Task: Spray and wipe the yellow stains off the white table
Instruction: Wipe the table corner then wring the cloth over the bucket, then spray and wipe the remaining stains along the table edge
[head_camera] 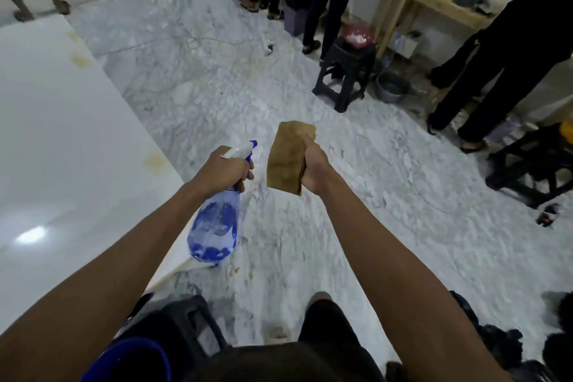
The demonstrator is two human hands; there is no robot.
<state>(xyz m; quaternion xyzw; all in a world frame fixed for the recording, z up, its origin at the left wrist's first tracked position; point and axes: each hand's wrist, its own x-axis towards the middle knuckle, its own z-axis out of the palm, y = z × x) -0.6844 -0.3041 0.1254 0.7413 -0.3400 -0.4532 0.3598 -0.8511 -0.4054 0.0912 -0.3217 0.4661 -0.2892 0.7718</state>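
head view: hands clutching spray bottle (pixel 214 226) and brown cloth (pixel 286 158), right of stained white table (pixel 62 121)

You've got nothing to read here. The spray bottle (pixel 214 226) you hold carries no legible label, nor does the cloth (pixel 286 158).

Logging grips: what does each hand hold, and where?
Left hand grips the spray bottle at its neck; right hand grips the folded brown cloth along its right edge.
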